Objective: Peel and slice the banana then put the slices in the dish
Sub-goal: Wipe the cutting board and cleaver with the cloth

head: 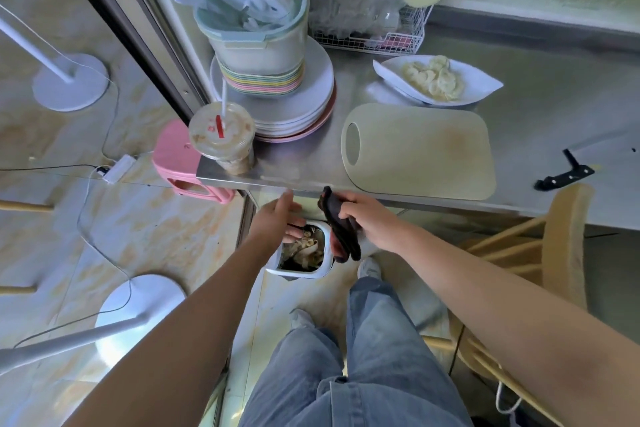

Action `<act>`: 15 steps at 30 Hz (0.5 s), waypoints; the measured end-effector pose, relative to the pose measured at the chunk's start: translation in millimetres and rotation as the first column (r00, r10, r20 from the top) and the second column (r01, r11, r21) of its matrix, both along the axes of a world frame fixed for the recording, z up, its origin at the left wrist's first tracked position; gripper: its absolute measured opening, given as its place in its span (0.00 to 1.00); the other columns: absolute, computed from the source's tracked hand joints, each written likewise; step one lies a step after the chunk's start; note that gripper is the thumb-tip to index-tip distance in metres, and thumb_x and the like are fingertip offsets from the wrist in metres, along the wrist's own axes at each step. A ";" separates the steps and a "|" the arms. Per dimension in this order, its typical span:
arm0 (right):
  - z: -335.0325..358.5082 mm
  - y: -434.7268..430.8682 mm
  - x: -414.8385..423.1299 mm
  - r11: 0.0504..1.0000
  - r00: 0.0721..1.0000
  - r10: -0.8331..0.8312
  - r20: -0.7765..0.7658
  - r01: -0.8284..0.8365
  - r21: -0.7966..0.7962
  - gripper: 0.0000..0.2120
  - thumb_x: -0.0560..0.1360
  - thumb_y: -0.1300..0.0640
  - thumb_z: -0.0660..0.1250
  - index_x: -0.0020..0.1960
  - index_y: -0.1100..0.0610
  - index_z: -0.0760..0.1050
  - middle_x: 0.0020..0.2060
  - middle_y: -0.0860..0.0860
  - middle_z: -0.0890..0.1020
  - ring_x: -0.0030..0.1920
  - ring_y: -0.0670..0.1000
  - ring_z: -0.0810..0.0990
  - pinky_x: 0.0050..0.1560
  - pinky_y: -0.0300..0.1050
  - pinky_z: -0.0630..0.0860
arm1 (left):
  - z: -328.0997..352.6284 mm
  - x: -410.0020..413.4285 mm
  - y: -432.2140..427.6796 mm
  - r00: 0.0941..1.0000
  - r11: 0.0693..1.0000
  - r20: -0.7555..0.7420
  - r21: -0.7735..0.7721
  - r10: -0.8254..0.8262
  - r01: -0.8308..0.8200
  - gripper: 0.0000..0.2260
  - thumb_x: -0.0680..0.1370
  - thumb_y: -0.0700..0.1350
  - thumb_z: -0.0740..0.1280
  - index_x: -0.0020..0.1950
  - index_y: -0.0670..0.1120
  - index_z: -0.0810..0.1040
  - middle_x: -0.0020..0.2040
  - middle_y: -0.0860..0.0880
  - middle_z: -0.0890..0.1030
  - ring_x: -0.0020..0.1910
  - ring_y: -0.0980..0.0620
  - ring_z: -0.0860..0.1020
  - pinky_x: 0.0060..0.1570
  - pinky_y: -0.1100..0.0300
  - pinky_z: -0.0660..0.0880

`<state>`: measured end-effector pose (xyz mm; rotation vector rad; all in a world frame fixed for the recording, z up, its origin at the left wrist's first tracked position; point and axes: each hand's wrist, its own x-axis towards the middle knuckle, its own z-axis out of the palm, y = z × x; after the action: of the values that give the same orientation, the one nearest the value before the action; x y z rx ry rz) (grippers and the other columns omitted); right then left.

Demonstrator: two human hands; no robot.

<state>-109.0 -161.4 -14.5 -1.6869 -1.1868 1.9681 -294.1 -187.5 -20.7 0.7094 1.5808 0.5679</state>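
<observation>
My right hand [360, 215] grips a blackened banana peel [341, 232] below the table's front edge, and the peel hangs over a small white waste bin [322, 273] on the floor. My left hand [282, 217] reaches toward the bin with relaxed fingers and holds nothing. On the steel table, a white leaf-shaped dish [478, 83] carries pale banana slices [433, 80]. A pale green cutting board [419, 149] lies bare in front of the dish. A black-handled knife [568, 173] rests to the board's right.
A lidded drink cup with a straw [221, 139] stands at the table's left corner beside stacked plates and tubs [277, 87]. A wire rack [377, 38] sits at the back. A wooden chair [561, 250] is at my right, lamp bases [69, 83] on the floor at left.
</observation>
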 end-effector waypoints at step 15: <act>27.8 31.3 74.6 0.946 0.940 -0.324 -0.109 0.321 -0.051 0.10 0.76 0.51 0.64 0.53 0.55 0.77 0.48 0.55 0.80 0.49 0.54 0.77 0.50 0.49 0.71 | 28.1 90.4 41.6 0.920 0.989 0.391 0.146 -0.021 -0.040 0.12 0.79 0.40 0.65 0.62 0.43 0.75 0.55 0.44 0.80 0.53 0.48 0.78 0.51 0.55 0.75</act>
<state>-34.4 -130.1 13.3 -1.6356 -0.7820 1.8597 -203.7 -146.0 7.4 0.6524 1.1758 0.7915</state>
